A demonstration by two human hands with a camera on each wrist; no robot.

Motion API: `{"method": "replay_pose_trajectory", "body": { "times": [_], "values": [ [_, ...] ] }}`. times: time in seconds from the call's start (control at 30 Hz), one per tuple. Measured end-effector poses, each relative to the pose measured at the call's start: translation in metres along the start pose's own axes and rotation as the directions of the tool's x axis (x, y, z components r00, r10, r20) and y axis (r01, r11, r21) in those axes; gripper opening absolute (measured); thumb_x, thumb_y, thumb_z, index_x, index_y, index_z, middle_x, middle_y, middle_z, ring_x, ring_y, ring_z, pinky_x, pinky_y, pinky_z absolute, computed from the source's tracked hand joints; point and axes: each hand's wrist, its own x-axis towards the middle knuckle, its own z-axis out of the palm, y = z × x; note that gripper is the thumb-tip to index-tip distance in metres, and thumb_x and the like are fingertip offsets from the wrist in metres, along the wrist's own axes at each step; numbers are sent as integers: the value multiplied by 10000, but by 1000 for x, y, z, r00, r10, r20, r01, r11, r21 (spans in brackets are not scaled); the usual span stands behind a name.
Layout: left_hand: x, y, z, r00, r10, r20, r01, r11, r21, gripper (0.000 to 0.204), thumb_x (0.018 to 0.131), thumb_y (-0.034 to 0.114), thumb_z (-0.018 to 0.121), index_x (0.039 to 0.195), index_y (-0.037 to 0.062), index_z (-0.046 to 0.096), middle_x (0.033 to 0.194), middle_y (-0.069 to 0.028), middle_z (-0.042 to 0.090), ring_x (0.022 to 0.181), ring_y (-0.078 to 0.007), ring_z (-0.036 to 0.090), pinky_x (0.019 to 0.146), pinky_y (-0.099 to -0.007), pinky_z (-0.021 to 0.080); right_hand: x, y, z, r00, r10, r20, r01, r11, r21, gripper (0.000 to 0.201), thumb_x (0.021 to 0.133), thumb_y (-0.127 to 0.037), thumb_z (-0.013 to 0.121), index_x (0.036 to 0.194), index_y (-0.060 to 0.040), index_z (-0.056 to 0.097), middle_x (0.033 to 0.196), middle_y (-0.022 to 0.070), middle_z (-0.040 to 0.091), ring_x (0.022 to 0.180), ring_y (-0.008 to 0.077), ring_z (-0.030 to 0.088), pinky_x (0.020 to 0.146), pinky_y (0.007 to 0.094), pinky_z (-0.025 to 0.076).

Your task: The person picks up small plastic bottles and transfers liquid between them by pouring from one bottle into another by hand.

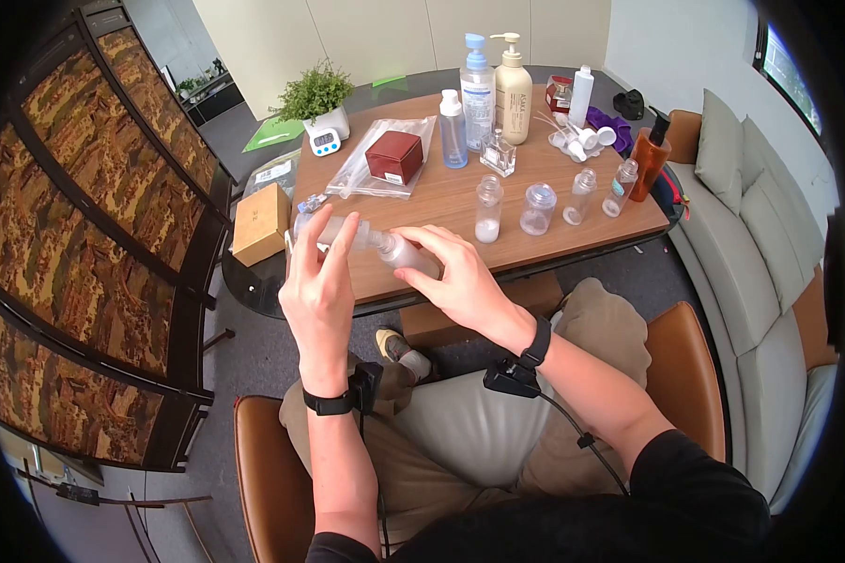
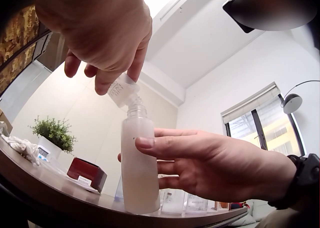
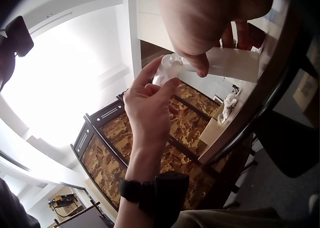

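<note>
"What is in the hands?"

"A frosted bottle (image 2: 140, 163), upright with its neck uncovered, near the front edge of a wooden table (image 1: 366, 277). I cannot tell whether its base touches the wood. A small clear container (image 2: 119, 92) with printed lettering is tipped at its mouth; whether the two rims touch is unclear."

"How are the fingers placed?"

"The right hand (image 1: 460, 277) is clamped on the frosted bottle, thumb on one side, fingers on the other. The left hand (image 1: 319, 286) comes from above, pinching the clear container between thumb and fingers; two of its fingers stand apart in the head view."

"What lies around them?"

"To the right, a small bottle with white contents (image 1: 487, 214), a round clear jar (image 1: 538, 211) and two more little bottles (image 1: 580, 199). Behind them are a faceted glass bottle (image 1: 499, 158), a blue-capped pump bottle (image 1: 478, 94) and a cream pump bottle (image 1: 513, 98). Left of those, a dark red box (image 1: 394, 157) lies on a plastic bag (image 1: 355, 178); a tan box (image 1: 261, 225) sits at the left end."

"And farther out?"

"A potted plant (image 1: 315, 92) beside a white timer (image 1: 325, 142), a patterned folding screen (image 1: 94, 197) on the left, and a pale sofa (image 1: 756, 258) on the right."
</note>
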Motion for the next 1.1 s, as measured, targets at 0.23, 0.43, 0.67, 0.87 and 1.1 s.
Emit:
{"method": "replay_pose_trajectory", "body": {
  "times": [0.23,0.43,0.67,0.87,1.1],
  "values": [
    [2,1,2,1000,27,4,-27,1000,2,587,891,-120,717,1377,198,801,1427,-60,727,1112,-278,776,853,-406,663,0,-2,0,1000,-5,-4,5,1000,9,480,959,-116,807,1403,27,691,1282,201,752,1218,406,691,1089,492,529],
    [5,3,1,999,33,21,-34,999,18,576,884,-123,711,1362,186,803,1438,-54,723,1082,-264,773,848,-394,668,0,0,1,1000,1,-7,-1,1000,31,479,954,-113,810,1399,23,694,1267,199,757,1212,407,694,1082,492,530],
    [8,4,0,996,81,24,-83,995,62,546,883,-99,717,1350,171,805,1459,-45,716,1064,-220,773,860,-369,675,0,3,2,1000,-13,-19,14,999,40,470,950,-110,814,1387,17,696,1256,195,758,1198,410,693,1077,491,530],
    [12,4,1,990,133,-38,-131,990,55,484,909,-106,723,1296,166,821,1419,-49,744,919,-240,773,781,-366,663,0,3,2,1000,-3,-14,3,999,48,466,948,-109,816,1381,14,695,1271,194,757,1203,409,693,1076,491,531],
    [10,2,2,994,111,15,-111,993,47,533,876,-99,717,1335,157,800,1472,-54,709,1089,-243,766,869,-377,670,0,4,2,1000,11,-9,-10,998,56,475,945,-119,825,1381,16,695,1291,200,756,1222,412,696,1085,493,530]
  ]
}}
